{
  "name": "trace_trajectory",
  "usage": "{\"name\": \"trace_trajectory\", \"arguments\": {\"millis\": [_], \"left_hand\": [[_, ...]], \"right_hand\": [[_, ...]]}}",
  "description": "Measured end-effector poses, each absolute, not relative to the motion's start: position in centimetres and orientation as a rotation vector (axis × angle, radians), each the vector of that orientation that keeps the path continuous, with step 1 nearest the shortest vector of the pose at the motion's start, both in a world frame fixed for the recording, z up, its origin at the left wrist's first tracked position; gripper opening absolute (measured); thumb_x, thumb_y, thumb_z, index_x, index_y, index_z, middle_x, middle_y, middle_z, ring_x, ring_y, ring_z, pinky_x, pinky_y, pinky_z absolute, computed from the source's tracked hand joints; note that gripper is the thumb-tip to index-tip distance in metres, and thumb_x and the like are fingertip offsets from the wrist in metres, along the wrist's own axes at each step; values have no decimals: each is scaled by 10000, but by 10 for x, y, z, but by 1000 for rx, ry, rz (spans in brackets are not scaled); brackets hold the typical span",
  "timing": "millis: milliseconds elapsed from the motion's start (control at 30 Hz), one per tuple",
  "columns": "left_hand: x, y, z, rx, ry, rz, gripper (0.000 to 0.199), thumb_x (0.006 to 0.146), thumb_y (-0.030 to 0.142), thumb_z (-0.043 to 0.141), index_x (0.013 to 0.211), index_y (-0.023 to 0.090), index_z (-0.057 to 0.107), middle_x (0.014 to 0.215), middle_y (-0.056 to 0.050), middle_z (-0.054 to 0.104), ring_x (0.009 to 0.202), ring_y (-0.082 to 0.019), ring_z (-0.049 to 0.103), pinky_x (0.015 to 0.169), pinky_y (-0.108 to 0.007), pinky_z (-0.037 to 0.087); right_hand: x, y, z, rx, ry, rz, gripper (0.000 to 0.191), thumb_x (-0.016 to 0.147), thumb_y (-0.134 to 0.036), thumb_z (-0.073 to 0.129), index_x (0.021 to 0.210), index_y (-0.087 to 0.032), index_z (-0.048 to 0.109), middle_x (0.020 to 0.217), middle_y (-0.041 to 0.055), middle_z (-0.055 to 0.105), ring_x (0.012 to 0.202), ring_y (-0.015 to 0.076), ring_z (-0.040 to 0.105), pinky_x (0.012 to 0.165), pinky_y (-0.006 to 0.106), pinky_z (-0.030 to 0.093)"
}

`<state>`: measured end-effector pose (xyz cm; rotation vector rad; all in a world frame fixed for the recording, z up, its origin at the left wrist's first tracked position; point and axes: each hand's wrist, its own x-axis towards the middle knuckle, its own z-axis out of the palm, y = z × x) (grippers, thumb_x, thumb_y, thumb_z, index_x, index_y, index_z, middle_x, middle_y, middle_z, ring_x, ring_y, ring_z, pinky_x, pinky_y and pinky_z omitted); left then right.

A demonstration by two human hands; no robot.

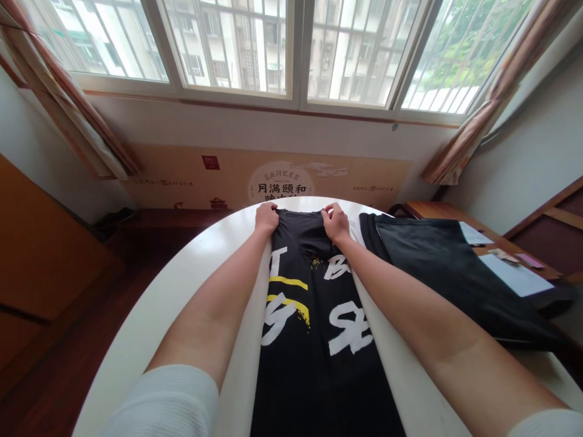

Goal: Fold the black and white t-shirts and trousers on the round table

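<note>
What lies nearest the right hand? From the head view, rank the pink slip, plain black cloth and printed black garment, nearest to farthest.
1. Printed black garment: held by the right hand at its far end.
2. Plain black cloth: to that hand's right.
3. Pink slip: farther right, past the cloth.

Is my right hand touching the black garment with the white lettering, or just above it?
Touching. The head view shows the right hand with its fingertips on the far edge of the black garment.

From the wearer, a garment [314, 352] lies at twelve o'clock on the table [214, 252], another cloth [428, 267] around one to two, a window [237, 48] behind at twelve.
</note>
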<state>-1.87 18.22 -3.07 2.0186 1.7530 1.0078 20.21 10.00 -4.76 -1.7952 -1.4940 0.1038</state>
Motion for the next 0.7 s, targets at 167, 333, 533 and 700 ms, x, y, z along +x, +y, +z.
{"name": "trace_trajectory", "arguments": {"millis": [167, 333, 533, 700], "left_hand": [[-18, 161, -28, 1983, 1868, 1124, 391, 937, 94, 424, 1269, 74, 629, 1284, -231, 682, 1204, -323, 636, 1034, -444, 486], [-18, 110, -27, 2428, 1628, 1030, 282, 974, 176, 417, 1124, 157, 655, 1232, -174, 685, 1204, -330, 615, 1071, -488, 449], [-37, 66, -29, 2623, 1340, 542, 436, 1012, 360, 438, 1361, 198, 644, 1507, -102, 616, 1400, -287, 553, 1205, -456, 374], [-67, 44, -27, 2590, 1465, 142, 754, 1039, 628, 283, 1682, 235, 256, 1751, -52, 207, 1622, -319, 183, 1295, -589, 143]], "right_hand": [[207, 102, -50, -1763, -1331, 152, 210, 956, -423, 549, 1034, -231, 583, 819, 39, 684, 782, 248, 631, 745, 339, 429], [207, 104, -51, -1716, -1264, 265, 254, 888, -478, 597, 939, -229, 590, 833, 50, 697, 792, 243, 640, 750, 338, 452], [211, 103, -54, -1653, -1334, 386, 234, 741, -236, 591, 971, -214, 629, 787, 14, 685, 703, 208, 617, 718, 320, 484], [216, 105, -57, -1641, -1346, 349, 203, 769, -212, 582, 965, -220, 630, 950, 48, 707, 851, 214, 640, 835, 345, 502]]}}
